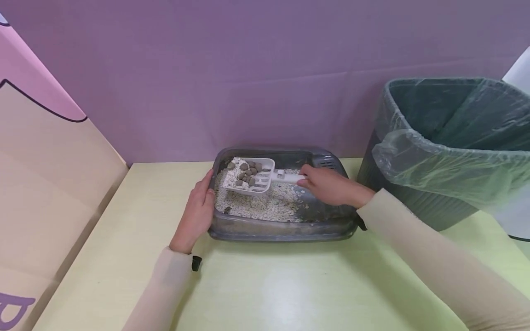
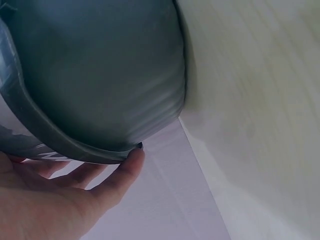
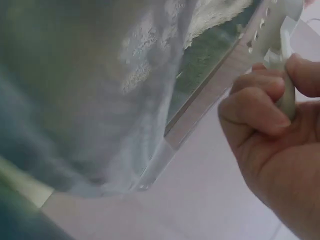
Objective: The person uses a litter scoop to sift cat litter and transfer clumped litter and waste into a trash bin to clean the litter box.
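The scoop (image 1: 274,176) is white, with slots in it, and it is over the left part of the gray tray (image 1: 281,232). The right hand (image 1: 329,184) holds the scoop by its handle. The right wrist view shows the fingers curled round that handle, with the thumb pressed on it. In the scoop there is a bunch of round, gray-brown lumps (image 1: 247,177). White bits sit with them, mostly at the left end. I cannot tell if the bottom of the scoop touches what is under it.

The tray has pale litter (image 1: 256,208) in it. The litter is spread over the left and the middle, and the dark floor of the tray shows on the right. One small dark lump (image 1: 227,210) lies in the litter near the front left corner. The left hand (image 1: 196,214) is at the left end of the tray. Its fingers are fairly straight, and it touches the rim.

Near the right end of the tray stands a big gray bin (image 1: 414,197). A see-through bag (image 1: 451,168) lines it and hangs down over the rim. The bin's bottom is hidden. Tray and bin both stand on a pale yellow table (image 1: 269,285).
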The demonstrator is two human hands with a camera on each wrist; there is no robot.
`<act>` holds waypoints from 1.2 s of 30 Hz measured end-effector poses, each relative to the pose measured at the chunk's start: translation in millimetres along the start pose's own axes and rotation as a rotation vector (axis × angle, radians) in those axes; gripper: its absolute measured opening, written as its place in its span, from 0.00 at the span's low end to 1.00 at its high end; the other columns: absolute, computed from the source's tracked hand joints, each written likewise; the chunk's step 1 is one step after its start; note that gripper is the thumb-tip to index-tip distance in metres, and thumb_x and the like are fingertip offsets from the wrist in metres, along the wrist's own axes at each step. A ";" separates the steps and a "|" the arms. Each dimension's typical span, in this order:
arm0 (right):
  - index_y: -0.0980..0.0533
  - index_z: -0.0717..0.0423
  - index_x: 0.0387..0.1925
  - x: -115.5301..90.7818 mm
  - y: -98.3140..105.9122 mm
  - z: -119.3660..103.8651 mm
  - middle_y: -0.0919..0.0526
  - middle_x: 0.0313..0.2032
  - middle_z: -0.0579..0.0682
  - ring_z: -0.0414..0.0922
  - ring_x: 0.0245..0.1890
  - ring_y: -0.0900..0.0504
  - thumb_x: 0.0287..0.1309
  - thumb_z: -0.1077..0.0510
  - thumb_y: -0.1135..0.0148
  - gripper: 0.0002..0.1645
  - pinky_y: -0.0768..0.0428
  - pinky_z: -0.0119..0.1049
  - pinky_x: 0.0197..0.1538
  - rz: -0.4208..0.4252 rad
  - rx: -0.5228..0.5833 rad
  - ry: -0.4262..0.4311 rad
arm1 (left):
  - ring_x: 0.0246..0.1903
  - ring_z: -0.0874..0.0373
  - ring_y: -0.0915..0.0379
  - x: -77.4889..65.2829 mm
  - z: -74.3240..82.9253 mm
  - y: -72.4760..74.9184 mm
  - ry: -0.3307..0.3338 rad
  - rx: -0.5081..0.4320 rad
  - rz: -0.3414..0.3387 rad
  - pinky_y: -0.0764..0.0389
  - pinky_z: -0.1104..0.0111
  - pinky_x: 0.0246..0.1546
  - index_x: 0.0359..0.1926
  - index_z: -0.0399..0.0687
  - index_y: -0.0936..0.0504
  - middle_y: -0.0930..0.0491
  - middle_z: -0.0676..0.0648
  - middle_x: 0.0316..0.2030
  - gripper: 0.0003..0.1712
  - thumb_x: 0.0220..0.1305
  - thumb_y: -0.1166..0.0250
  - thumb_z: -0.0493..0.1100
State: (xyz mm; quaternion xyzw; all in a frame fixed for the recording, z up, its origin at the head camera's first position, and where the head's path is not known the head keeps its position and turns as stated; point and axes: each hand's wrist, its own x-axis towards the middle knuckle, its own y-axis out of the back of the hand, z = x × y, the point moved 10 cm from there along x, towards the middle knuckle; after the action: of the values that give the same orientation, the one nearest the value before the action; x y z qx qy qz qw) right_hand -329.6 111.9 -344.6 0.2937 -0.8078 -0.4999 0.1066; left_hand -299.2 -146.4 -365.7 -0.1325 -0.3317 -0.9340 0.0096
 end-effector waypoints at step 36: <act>0.23 0.58 0.48 -60.7 -7.7 27.6 0.28 0.22 0.48 0.44 0.16 0.34 0.69 0.44 0.53 0.23 0.32 0.40 0.28 0.562 0.254 -0.039 | 0.63 0.46 0.46 -0.8 0.8 -0.3 -0.005 -0.005 0.008 0.44 0.51 0.61 0.74 0.47 0.50 0.39 0.38 0.64 0.29 0.74 0.63 0.40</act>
State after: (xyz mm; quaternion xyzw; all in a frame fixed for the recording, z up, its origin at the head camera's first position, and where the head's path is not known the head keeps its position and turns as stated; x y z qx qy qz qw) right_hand -290.7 165.2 -357.1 0.0602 -0.9152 -0.3515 0.1875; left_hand -298.3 -145.8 -365.5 -0.1360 -0.3290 -0.9344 0.0121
